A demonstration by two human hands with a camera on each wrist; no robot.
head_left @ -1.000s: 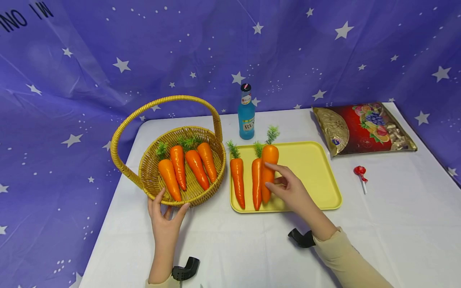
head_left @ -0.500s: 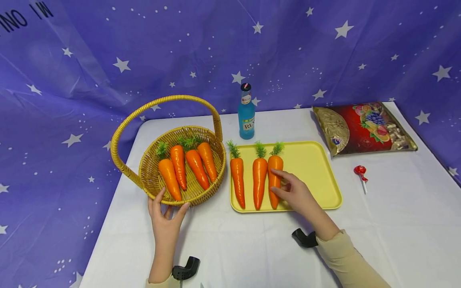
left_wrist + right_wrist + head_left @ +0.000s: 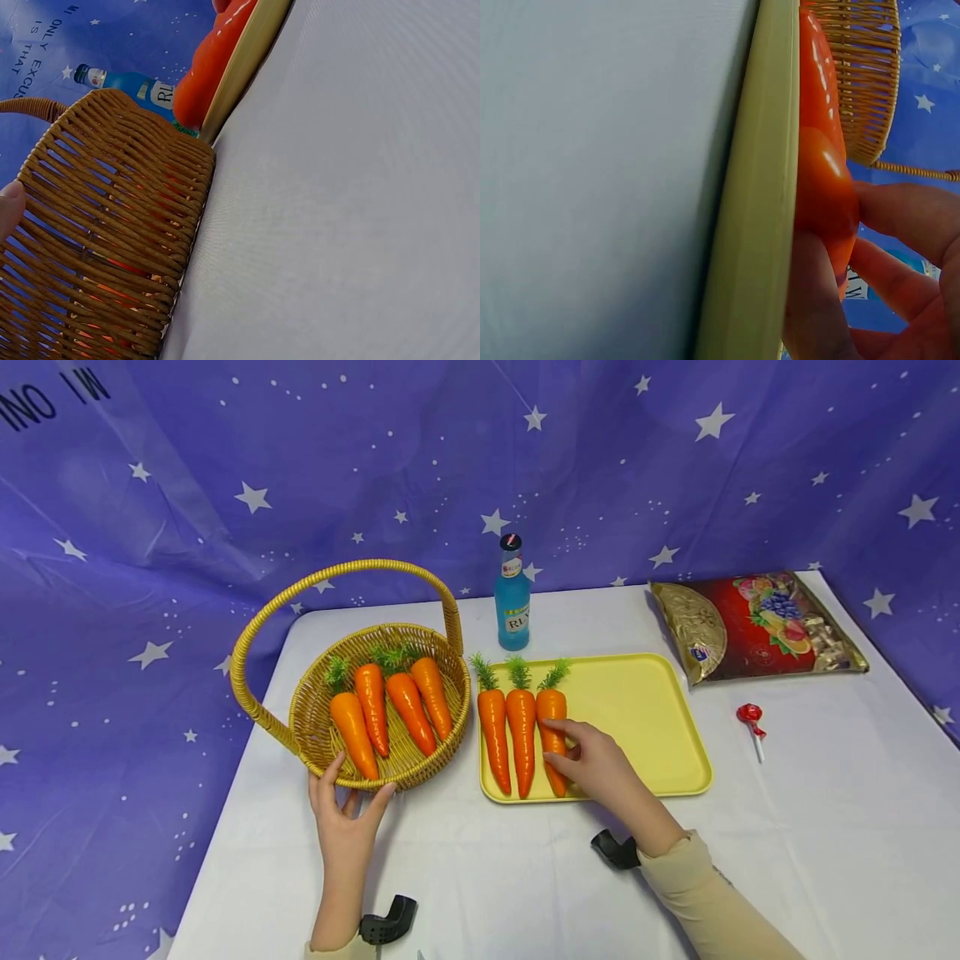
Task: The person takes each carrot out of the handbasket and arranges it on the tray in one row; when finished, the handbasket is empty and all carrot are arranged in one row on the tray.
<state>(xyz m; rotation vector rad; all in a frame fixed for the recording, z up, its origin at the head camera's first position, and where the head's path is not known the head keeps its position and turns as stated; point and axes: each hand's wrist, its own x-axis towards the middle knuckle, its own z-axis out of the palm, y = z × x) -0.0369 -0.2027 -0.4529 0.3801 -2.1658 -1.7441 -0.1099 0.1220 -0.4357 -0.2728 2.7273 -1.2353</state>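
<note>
Three orange carrots with green tops lie side by side on the yellow tray (image 3: 637, 727). My right hand (image 3: 596, 764) holds the rightmost carrot (image 3: 552, 706) by its sides; in the right wrist view, thumb and fingers stand on either side of an orange carrot (image 3: 825, 180). The middle carrot (image 3: 521, 735) and left carrot (image 3: 493, 735) lie close beside it. My left hand (image 3: 345, 818) grips the front rim of the wicker basket (image 3: 420, 768), which bears several more carrots (image 3: 352, 735). In the left wrist view, a fingertip (image 3: 10, 206) touches the basket's rim.
Behind the tray stands a blue bottle (image 3: 513, 610) with a black cap. A red and gold candy bag (image 3: 757, 627) lies at the back right, and a red lollipop (image 3: 750, 716) lies in front of it. The basket's tall handle (image 3: 367, 564) arches above it.
My right hand set the right carrot down flat on the tray, then moved left with it. The middle carrot slid left, close to the left one. My left hand stayed at the basket.
</note>
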